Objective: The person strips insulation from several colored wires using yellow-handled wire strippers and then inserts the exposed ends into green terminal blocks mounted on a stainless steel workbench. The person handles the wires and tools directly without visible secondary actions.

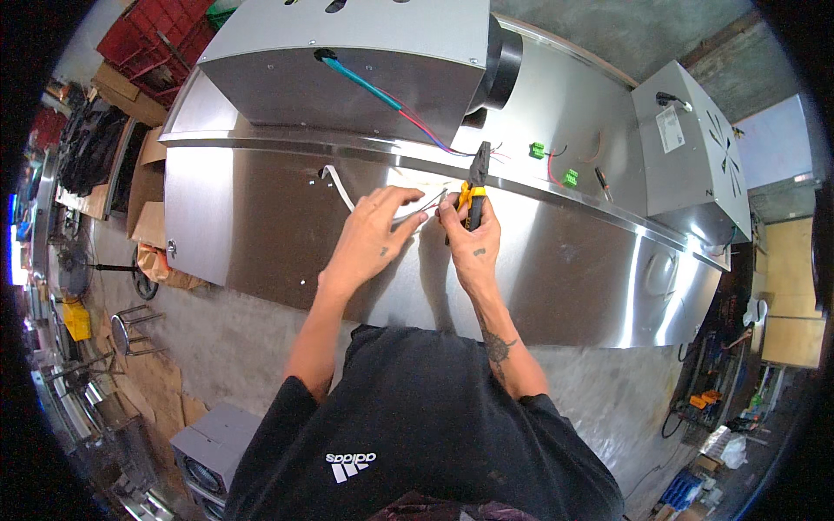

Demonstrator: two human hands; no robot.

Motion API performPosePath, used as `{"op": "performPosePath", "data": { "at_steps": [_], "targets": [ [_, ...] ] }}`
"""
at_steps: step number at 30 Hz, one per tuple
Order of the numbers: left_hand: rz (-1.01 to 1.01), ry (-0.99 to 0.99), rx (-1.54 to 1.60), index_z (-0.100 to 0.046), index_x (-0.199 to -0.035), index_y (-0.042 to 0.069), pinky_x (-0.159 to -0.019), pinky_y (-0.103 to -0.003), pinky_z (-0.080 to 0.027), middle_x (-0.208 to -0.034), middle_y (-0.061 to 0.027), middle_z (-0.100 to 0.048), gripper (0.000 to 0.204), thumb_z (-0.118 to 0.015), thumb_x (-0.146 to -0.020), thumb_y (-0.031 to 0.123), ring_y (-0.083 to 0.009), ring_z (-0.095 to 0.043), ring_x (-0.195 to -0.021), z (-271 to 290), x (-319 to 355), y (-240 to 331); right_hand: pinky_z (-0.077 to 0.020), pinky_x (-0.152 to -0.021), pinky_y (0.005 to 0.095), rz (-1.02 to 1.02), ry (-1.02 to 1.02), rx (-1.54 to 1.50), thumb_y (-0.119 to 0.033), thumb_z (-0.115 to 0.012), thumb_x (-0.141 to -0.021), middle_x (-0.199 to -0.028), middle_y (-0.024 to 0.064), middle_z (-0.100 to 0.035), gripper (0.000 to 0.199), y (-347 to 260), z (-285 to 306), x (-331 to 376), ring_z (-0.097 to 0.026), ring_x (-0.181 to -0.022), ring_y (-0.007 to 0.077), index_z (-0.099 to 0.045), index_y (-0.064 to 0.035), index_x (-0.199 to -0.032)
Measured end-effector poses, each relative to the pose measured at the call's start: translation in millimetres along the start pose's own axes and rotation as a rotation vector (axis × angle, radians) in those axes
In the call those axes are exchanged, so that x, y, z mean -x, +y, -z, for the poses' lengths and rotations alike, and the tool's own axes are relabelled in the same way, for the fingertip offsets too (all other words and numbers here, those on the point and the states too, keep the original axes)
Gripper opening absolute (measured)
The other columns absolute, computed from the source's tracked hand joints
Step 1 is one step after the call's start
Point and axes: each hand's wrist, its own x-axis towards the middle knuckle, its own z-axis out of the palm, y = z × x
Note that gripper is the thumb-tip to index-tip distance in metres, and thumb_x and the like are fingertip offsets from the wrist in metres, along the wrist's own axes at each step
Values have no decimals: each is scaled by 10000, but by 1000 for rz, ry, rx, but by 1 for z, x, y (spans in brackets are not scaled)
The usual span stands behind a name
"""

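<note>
Over the front panel of a long stainless steel body, both my hands are close together. My left hand is closed, thumb and forefinger pinching a thin wire. A white cable comes out of a hole in the panel and passes behind that hand. My right hand is wrapped round pliers with black and yellow handles, jaws pointing up and away from me. Its thumb and fingertip also meet the wire's end. How the wire ends there is too small to tell.
A grey metal box stands on the far side, a teal-sleeved cable with red and blue wires hanging from it. Green terminal blocks lie right of the pliers. Another grey box stands farther right. A stool is at left.
</note>
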Motion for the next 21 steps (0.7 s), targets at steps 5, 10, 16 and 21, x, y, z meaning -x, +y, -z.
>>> {"op": "performPosePath", "data": {
  "at_steps": [5, 10, 16, 21],
  "targets": [
    [333, 62, 400, -756, -1144, -1, -840, -339, -576, -1035, -126, -790, 212, -727, -1010, 161, -190, -733, -888, -17, 5, -3, -497, -730, 218, -36, 19, -89, -85, -721, -1008, -1027, 42, -698, 168, -3, -3, -2, -602, -827, 54, -572, -53, -937],
    [461, 28, 530, -759, -1148, -5, -848, -313, -567, -984, -90, -782, 234, -755, -1000, 176, -143, -703, -893, -17, 5, -10, -541, -777, 263, -84, -38, -19, -130, -764, -992, -1061, 53, -710, 183, 5, 1, -8, -644, -843, 97, -587, -92, -959],
    [473, 27, 620, -736, -1165, -22, -795, -259, -552, -966, -40, -748, 253, -754, -1018, 182, -88, -675, -888, -16, 4, -7, -420, -597, 197, -44, -14, 37, -151, -761, -1001, -828, -35, -621, 204, -6, -13, -8, -518, -690, 28, -572, -106, -941],
    [550, 35, 729, -722, -1172, -35, -822, -250, -543, -997, -40, -745, 261, -743, -1024, 178, -89, -669, -915, -20, 4, -12, -426, -615, 196, -3, -5, 4, -164, -762, -1006, -829, -38, -619, 222, 5, -13, -6, -523, -705, 26, -558, -110, -937]
  ]
}}
